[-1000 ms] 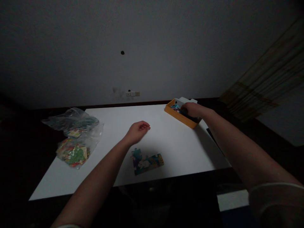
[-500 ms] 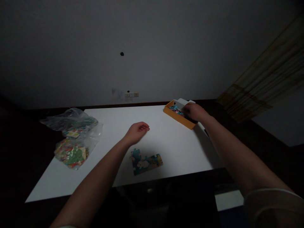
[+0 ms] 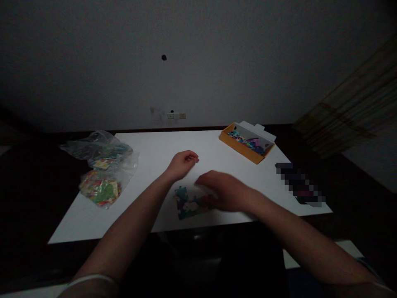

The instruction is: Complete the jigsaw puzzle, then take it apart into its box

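A partly joined jigsaw puzzle (image 3: pixel 185 209), teal with a white animal on it, lies near the front edge of the white table. My right hand (image 3: pixel 225 191) hovers over its right side, thumb and fingers apart, hiding part of it. I can make out nothing between those fingers. Beyond the puzzle, my left hand (image 3: pixel 183 164) rests on the table with its fingers curled loosely inward; nothing shows in it. At the back right stands an open orange box (image 3: pixel 242 150) holding loose puzzle pieces (image 3: pixel 252 144).
Clear plastic bags (image 3: pixel 104 190) with colourful pieces inside lie on the left of the white table (image 3: pixel 149 145). A dark, pixelated object (image 3: pixel 297 184) sits at the right edge. Behind the table is a wall with sockets (image 3: pixel 176 116); a curtain (image 3: pixel 338 111) hangs to the right.
My right hand has left the orange box and come left and nearer, over the puzzle. The left hand stays curled in about the same place. The view has shifted slightly.
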The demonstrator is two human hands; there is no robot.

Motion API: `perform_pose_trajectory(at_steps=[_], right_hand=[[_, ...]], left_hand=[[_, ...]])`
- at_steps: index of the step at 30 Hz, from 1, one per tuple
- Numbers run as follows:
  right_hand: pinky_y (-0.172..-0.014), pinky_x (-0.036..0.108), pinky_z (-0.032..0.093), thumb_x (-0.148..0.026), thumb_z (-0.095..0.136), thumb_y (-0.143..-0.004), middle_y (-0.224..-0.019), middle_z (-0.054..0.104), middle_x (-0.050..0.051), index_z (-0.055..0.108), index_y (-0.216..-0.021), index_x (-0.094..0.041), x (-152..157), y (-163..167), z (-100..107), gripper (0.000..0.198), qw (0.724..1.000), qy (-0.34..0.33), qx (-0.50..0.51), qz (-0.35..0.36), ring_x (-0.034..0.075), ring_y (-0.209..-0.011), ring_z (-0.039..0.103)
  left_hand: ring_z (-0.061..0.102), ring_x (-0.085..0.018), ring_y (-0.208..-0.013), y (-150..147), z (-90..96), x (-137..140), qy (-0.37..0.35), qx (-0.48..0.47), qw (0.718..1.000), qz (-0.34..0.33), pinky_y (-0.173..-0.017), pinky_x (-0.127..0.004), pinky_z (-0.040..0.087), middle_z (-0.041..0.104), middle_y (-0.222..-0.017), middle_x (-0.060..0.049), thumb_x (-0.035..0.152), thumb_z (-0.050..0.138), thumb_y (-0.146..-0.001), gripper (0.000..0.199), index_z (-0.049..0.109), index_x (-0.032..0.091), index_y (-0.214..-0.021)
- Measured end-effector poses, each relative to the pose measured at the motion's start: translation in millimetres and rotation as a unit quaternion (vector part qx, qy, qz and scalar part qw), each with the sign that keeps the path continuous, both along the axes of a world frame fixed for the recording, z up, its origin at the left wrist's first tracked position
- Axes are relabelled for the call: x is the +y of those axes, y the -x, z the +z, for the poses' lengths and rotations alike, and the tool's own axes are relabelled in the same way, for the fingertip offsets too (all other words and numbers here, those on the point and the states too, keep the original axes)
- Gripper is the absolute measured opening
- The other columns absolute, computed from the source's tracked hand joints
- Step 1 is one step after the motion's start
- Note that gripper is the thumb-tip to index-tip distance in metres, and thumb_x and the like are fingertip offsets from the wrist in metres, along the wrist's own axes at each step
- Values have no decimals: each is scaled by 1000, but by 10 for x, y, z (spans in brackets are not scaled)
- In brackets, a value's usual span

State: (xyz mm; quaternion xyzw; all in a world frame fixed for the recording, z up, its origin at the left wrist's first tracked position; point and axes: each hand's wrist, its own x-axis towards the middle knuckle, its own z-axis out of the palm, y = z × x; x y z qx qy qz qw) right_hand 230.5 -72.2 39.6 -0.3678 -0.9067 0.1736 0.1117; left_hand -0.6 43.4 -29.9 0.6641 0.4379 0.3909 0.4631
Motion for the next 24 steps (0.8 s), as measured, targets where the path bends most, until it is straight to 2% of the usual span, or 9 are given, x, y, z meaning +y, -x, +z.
perform_pose_trajectory(at_steps=[2,3,5,9,14,17,20,22,24], right_hand=[[-129,53,48,-60,82,-97,-171,60,21,59,-166,-16,-249,398,-223,84,998,-3,-22,51,40,-155,60],[-135,54,42,-63,83,-97,-178,52,23,54,-170,-13,-291,531,-320,92,997,-10,-27,73,42,-163,51],[-139,53,36,-58,80,-102,-181,47,24,52,-171,-11,-212,658,-449,88,994,-19,-30,106,41,-167,45],[-133,52,44,-42,86,-99,-167,63,22,62,-161,-15,343,525,-456,72,996,-7,-10,89,37,-155,60],[-125,58,47,-39,94,-88,-149,73,20,67,-151,-19,940,220,-480,71,997,-22,71,19,40,-144,64],[-123,59,49,-36,99,-79,-146,71,17,66,-148,-22,1059,153,-602,78,991,-10,134,-22,40,-141,62],[-122,57,50,-30,97,-77,-147,67,17,61,-154,-23,1051,163,-667,86,984,1,178,-22,37,-140,61],[-122,55,51,-27,95,-77,-148,63,16,56,-160,-24,1016,174,-659,92,980,4,199,-14,35,-140,61],[-122,53,52,-26,95,-77,-153,58,16,48,-168,-27,980,169,-633,102,977,9,210,-25,34,-142,61]], left_hand=[[80,-21,-91,11,-16,26,-11,13,1000,21,-84,-34,62,87,-101,-9,26,72,-92,19,82,19,-107],[80,-22,-92,22,-24,42,-18,21,999,35,-85,-35,62,87,-101,-9,26,71,-93,19,82,19,-108],[80,-23,-93,61,-31,77,-35,41,996,70,-88,-36,62,86,-101,-9,29,72,-94,19,82,19,-108],[78,-27,-101,186,9,134,-68,100,984,128,-98,-42,61,85,-106,-10,28,68,-96,20,83,19,-107],[69,-37,-131,288,89,124,-103,192,969,120,-122,-58,47,83,-129,-14,34,65,-99,25,87,22,-102],[58,-43,-146,285,107,75,-114,234,961,90,-128,-67,38,76,-149,-13,37,68,-97,27,89,25,-111],[55,-44,-149,257,119,28,-121,242,962,47,-129,-68,36,74,-154,-11,35,76,-89,34,88,28,-120],[58,-43,-146,233,124,13,-124,226,966,25,-129,-65,38,77,-148,-11,31,81,-81,39,88,27,-120],[67,-39,-131,209,114,13,-115,200,973,17,-122,-58,47,82,-129,-11,30,82,-79,35,87,25,-113]])
